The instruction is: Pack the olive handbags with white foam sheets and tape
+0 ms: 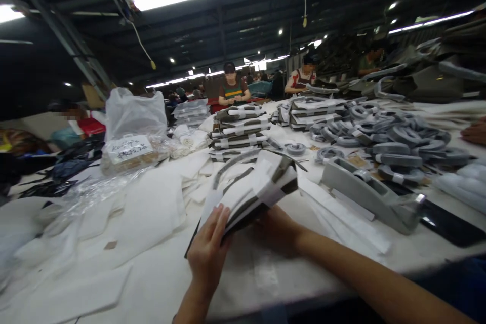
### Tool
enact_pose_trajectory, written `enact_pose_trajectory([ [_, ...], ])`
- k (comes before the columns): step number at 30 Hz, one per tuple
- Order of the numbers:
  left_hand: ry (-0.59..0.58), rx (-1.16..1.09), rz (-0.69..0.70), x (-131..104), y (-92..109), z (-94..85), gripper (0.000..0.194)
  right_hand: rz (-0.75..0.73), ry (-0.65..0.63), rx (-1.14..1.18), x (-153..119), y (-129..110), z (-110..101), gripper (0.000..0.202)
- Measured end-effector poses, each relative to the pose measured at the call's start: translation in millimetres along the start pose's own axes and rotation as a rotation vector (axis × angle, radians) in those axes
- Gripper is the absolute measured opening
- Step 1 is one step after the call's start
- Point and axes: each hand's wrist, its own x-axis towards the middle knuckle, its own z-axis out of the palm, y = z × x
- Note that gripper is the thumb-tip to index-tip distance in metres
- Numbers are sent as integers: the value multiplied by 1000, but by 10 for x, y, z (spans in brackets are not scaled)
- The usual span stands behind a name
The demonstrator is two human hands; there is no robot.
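A folded bundle of dark grey and white fabric pieces, wrapped with a white band, is held tilted over the near part of the table. My left hand is closed on its near left edge, with fingers lying over the top side. Under the bundle's right side, my right hand bears it from below; the fingers there are hidden and the hand is blurred. Just beyond stands a stack of similar banded bundles. To the right of my hands lies a grey tape dispenser.
Many grey coiled strips are heaped at the right. White sheets cover the left of the table, near a labelled plastic bag. A dark flat object lies beside the dispenser. Co-workers sit across the table.
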Motion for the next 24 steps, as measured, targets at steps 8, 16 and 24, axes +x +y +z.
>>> enact_pose_trajectory([
  [8, 42, -48, 201, 50, 439, 9, 45, -213, -157, 54, -667, -611, -51, 51],
  [16, -11, -87, 230, -272, 614, 174, 38, -392, 242, 91, -399, -518, -654, 25],
  [24, -21, 20, 233, -288, 729, 110, 43, 443, -191, -103, 926, 213, -388, 31],
])
